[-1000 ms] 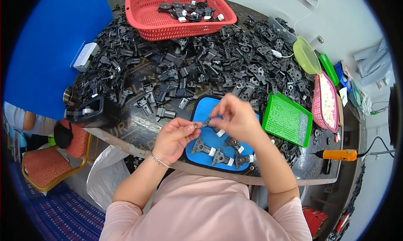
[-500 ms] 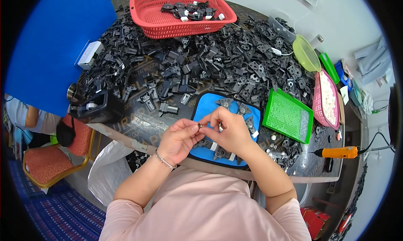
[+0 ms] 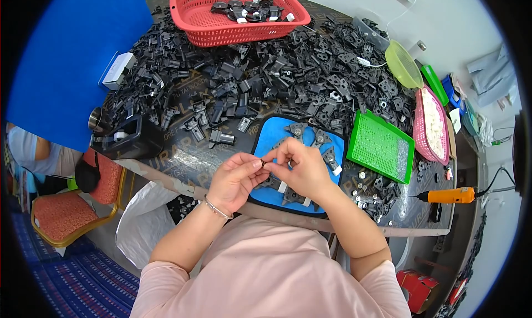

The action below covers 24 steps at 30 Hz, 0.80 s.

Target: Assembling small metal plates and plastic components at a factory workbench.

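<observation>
My left hand (image 3: 237, 178) and my right hand (image 3: 300, 166) meet above the near edge of a blue mat (image 3: 270, 138). Together their fingertips pinch a small dark ring-shaped part (image 3: 262, 163). On the mat lie several black plastic brackets (image 3: 329, 156), some with white tabs. A bracelet sits on my left wrist.
A big heap of black plastic parts (image 3: 260, 74) covers the table behind the mat. A red basket (image 3: 210, 27) with a few parts stands at the back. A green tray (image 3: 379, 146), a pink basket (image 3: 431, 124), an orange electric screwdriver (image 3: 451, 196) and a black tape dispenser (image 3: 130, 140) surround the mat.
Both hands have drawn back toward the near table edge and come closer together. The part between the fingers stays held by both hands.
</observation>
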Tool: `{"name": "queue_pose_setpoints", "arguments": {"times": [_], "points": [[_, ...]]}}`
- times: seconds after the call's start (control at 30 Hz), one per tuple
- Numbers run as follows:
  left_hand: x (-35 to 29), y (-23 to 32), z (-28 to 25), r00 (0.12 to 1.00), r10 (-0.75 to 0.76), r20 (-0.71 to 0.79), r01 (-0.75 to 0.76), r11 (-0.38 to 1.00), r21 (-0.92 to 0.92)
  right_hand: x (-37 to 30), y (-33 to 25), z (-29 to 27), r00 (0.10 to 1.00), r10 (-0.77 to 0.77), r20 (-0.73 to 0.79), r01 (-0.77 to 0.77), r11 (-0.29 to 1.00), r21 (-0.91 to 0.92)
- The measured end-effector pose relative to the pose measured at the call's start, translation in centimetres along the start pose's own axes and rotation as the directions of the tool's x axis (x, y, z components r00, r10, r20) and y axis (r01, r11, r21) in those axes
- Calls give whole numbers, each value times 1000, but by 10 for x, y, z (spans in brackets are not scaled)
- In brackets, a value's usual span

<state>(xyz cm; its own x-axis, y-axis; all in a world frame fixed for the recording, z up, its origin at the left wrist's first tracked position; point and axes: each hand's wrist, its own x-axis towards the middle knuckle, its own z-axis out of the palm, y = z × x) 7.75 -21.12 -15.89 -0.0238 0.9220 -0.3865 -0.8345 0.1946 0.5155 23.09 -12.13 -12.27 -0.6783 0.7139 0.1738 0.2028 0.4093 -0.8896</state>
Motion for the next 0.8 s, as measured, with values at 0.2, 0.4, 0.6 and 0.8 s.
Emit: {"name": "queue_pose_setpoints", "arguments": {"times": [0.2, 0.4, 0.6, 0.8], "points": [[1, -2, -4, 996, 86, 23, -89, 983, 162, 0, 11, 1, 981, 193, 17, -192, 949, 250], [1, 18, -9, 963, 264, -46, -243, 933, 264, -2, 10, -1, 922, 296, 250, -267, 953, -144], [0, 23, -9, 963, 261, -69, -241, 947, 213, -4, 19, 8, 957, 217, 192, -156, 944, -289], [1, 22, -9, 964, 258, -62, -240, 946, 216, -1, 21, 9, 964, 204, 169, -146, 941, -305]]}}
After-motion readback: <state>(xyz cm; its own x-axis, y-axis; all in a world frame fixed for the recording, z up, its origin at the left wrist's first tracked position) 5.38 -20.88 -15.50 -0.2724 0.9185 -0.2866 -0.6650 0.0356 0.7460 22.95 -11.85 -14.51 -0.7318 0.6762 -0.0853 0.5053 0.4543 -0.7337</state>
